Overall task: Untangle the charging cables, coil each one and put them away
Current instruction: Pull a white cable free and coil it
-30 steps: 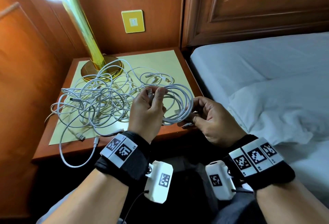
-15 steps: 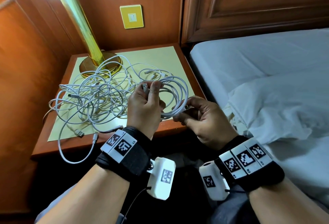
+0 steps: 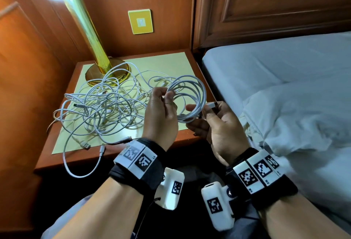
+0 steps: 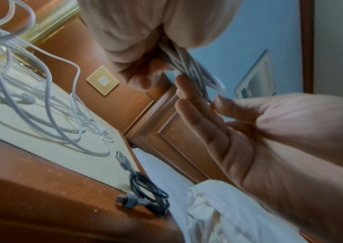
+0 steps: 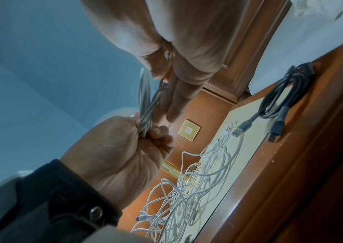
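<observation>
The left hand is gripping the coiled white cable with curled fingers, above the nightstand. The right hand is pinching the plug of this cable between thumb and fingers. The tangled white cables are lying on the nightstand, left of both hands.

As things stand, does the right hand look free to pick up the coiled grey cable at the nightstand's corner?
Probably not yet: the right hand pinches the plug of the white coil that the left hand grips. The grey cable lies unobstructed just beneath.
</observation>
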The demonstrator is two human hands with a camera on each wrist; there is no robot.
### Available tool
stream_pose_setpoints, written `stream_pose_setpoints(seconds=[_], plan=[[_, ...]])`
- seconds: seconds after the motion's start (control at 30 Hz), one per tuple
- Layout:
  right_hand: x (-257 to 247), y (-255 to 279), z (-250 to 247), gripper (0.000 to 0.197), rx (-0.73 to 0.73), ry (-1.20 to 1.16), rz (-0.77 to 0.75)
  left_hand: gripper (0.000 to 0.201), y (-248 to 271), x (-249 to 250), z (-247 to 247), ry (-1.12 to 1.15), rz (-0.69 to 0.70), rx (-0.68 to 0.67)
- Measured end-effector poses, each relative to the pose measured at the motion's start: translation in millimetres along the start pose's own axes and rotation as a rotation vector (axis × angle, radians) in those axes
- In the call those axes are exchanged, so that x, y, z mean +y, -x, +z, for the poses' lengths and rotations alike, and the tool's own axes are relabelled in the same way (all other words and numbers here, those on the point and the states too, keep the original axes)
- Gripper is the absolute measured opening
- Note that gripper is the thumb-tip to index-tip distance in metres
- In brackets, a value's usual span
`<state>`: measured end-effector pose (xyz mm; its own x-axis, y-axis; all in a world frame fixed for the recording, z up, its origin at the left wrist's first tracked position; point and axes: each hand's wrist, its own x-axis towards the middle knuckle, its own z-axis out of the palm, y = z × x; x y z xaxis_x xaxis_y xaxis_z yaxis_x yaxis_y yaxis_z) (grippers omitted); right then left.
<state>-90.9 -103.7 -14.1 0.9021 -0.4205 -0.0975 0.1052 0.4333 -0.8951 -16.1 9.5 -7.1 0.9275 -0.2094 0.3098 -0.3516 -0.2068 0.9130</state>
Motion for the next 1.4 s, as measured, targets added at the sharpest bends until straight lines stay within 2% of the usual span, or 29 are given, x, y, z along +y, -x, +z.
stream_pose_setpoints(seconds=[0.13, 0.27, 0.3, 0.37, 0.5, 0.6, 0.67, 0.73, 0.8, 0.97, 1.1, 1.27, 1.4], plan=[[1.7, -0.2, -1.2, 0.010, 0.066, -0.002, 0.031, 0.014, 4.5, -4.3, 2.9, -0.173, 0.028, 0.013], [0.8, -0.4, -0.2, 0.046, -0.031, -0.061, 0.114, 0.016, 4.2, -7.7, 1.1, -0.263, -0.028, 0.022], [1.5, -0.4, -0.5, 0.048, -0.037, -0.016, 0.089, 0.016, 4.2, -7.8, 0.2, -0.269, -0.011, 0.018], [2.8, -0.4, -3.0, 0.035, -0.019, 0.117, -0.009, 0.017, 5.4, -6.9, -1.2, -0.270, 0.035, -0.019], [5.1, -8.0, -12.1, 0.039, 0.050, 0.327, -0.141, 0.017, 5.8, -5.9, -3.9, -0.142, 0.024, -0.132], [10.0, -15.6, -21.3, 0.046, 0.049, 0.526, -0.204, 0.019, 5.2, -7.6, -3.8, 0.043, -0.048, -0.144], [10.7, -17.7, -23.8, 0.046, 0.023, 0.577, -0.213, 0.021, 5.4, -7.2, -3.1, 0.108, -0.112, -0.148], [11.6, -18.4, -25.6, 0.048, -0.016, 0.596, -0.185, 0.018, 4.4, -7.9, -2.9, 0.130, -0.154, -0.135], [12.9, -17.8, -25.9, 0.051, -0.048, 0.600, -0.171, 0.019, 1.7, -9.9, -5.2, 0.058, -0.134, -0.112], [16.4, -18.4, -22.8, 0.051, -0.005, 0.614, -0.173, 0.016, -1.0, -11.0, -9.6, -0.057, -0.098, -0.146], [13.6, -28.1, -26.8, 0.055, 0.023, 0.659, -0.151, 0.022, -2.9, -7.3, -12.8, 0.096, -0.219, -0.184], [-2.4, -44.6, -28.2, 0.043, 0.099, 0.630, -0.171, 0.032, -8.0, -2.8, -14.7, 0.366, -0.416, -0.202], [-10.3, -70.8, -34.7, 0.042, 0.185, 0.586, -0.146, 0.039, -11.4, -6.6, -21.2, 0.366, -0.437, -0.170]])
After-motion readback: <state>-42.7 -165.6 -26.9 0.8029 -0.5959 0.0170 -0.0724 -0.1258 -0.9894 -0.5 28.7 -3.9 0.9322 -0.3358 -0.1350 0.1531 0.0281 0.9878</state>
